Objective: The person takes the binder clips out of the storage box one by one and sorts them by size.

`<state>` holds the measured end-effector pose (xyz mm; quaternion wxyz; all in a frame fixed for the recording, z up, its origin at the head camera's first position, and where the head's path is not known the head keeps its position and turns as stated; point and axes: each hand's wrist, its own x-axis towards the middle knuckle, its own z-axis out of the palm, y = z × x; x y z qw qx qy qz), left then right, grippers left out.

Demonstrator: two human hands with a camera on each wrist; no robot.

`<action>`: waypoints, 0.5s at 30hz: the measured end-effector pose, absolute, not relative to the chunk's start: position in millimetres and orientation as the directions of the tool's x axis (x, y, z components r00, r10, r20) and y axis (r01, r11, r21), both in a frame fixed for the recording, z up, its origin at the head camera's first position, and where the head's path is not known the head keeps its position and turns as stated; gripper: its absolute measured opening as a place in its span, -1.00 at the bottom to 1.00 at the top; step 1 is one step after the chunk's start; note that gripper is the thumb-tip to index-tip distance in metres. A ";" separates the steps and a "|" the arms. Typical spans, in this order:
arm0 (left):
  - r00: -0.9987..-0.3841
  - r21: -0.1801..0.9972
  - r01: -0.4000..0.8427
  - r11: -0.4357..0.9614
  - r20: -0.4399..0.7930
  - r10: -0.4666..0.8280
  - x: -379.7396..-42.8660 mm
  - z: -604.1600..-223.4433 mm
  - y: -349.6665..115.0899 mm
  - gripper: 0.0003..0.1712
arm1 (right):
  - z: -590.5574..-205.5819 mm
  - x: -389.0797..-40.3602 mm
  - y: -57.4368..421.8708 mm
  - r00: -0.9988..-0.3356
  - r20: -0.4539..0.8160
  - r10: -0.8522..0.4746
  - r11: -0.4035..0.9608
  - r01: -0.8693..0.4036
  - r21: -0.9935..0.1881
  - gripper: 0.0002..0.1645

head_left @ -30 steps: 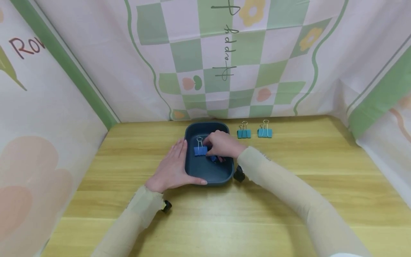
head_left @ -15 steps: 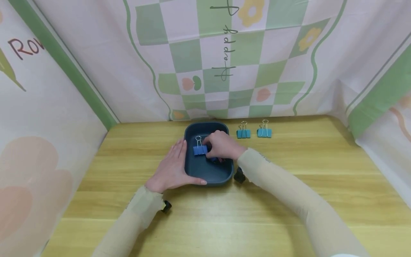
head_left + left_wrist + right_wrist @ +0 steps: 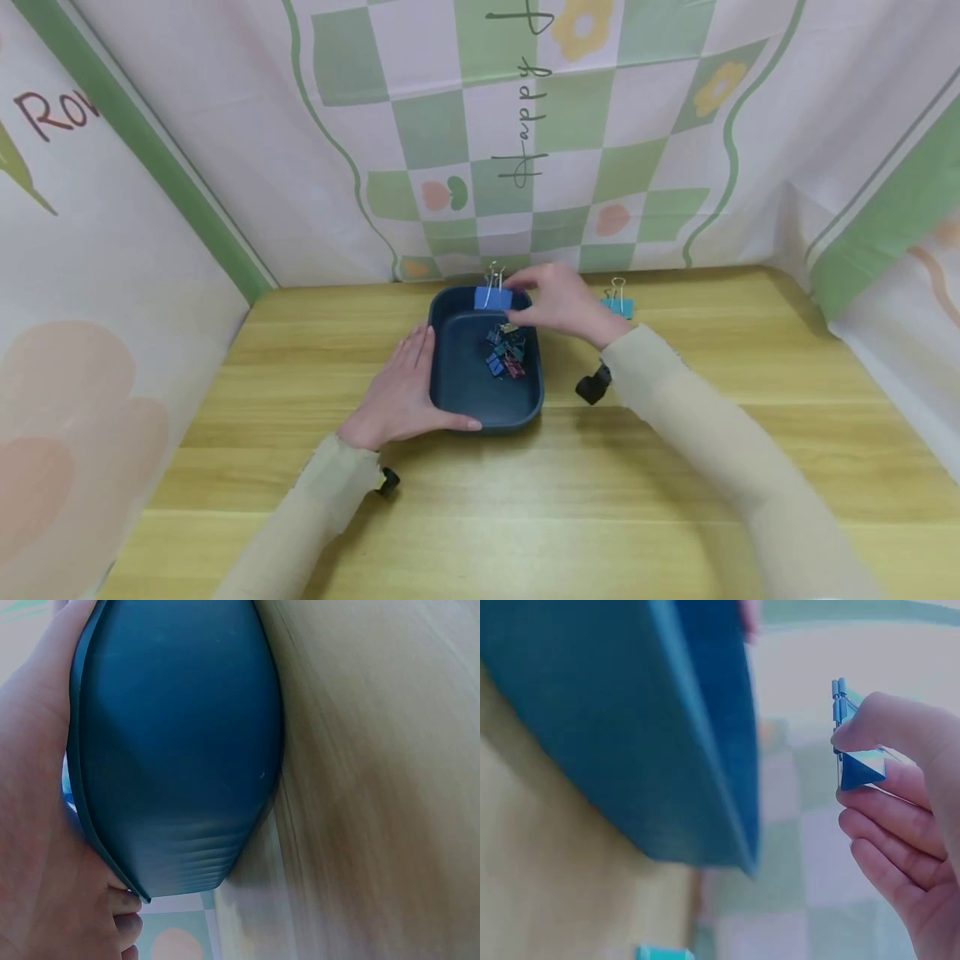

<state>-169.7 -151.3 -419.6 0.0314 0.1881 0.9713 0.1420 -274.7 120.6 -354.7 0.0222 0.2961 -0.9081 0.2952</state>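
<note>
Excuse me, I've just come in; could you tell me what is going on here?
A person is handling binder clips at a wooden table. Their right hand pinches a blue binder clip, held up clear of the dark blue tray, by its far end. Their left hand rests along the tray's left side, thumb at the near rim. Several small binder clips lie inside, toward the right. A teal binder clip sits on the table, right of the tray.
</note>
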 end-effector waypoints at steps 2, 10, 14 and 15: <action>-0.927 0.291 0.357 0.887 -0.003 0.374 -169.7 -419.4 -151.1 0.79 | -347.3 -275.1 131.8 -0.832 0.243 -0.498 0.645 -0.543 -0.537 -0.46; -0.927 0.289 0.359 0.888 -0.003 0.376 -168.7 -418.2 -150.7 0.81 | -331.4 -275.7 185.8 -0.886 0.238 -0.397 0.677 -0.458 -0.577 -0.41; -0.927 0.291 0.356 0.888 -0.007 0.374 -168.5 -417.9 -151.5 0.80 | -326.6 -272.0 213.3 -0.902 0.243 -0.357 0.722 -0.432 -0.540 -0.44; -0.928 0.290 0.355 0.889 -0.009 0.374 -168.4 -417.8 -151.6 0.80 | -325.8 -271.0 220.0 -0.905 0.245 -0.347 0.728 -0.425 -0.539 -0.45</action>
